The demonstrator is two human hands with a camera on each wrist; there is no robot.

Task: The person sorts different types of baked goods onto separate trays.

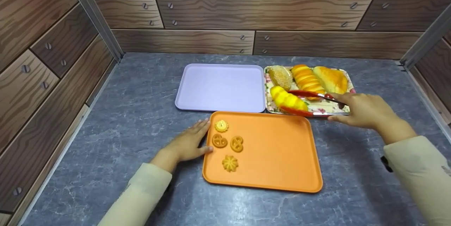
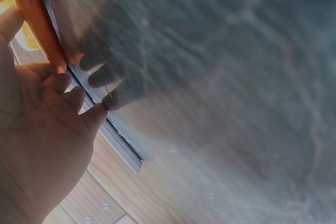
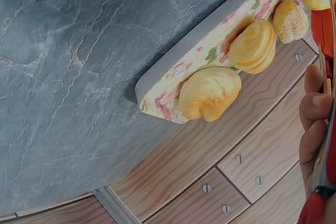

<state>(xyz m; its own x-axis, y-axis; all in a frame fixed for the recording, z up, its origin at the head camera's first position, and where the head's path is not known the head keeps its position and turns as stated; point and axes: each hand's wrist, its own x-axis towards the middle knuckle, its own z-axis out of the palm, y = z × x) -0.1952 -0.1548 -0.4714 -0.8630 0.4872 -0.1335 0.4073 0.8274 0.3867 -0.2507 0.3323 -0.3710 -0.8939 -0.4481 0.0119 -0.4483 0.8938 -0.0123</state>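
My right hand (image 1: 366, 111) grips a pair of tongs (image 1: 319, 95) with red tips, seen also along the right edge of the right wrist view. The tips stand either side of a yellow ridged bread roll (image 1: 289, 99) at the front left of a floral tray (image 1: 326, 106). Whether the roll is lifted, I cannot tell. Against the left rim of an orange tray (image 1: 275, 152) rests my left hand (image 1: 188, 143), fingers extended. The orange tray bears a round tart-like cookie (image 1: 221, 126), two pretzels (image 1: 236, 144) and a flower-shaped cookie (image 1: 230, 163).
Behind the roll, the floral tray holds a seeded bun (image 1: 280, 77), a striped loaf (image 1: 307, 79) and a golden bread (image 1: 331, 79). Left of it lies a lilac tray (image 1: 222, 86), bordering the orange one. Wood-patterned walls (image 1: 246, 12) enclose the grey marbled table (image 1: 116, 130).
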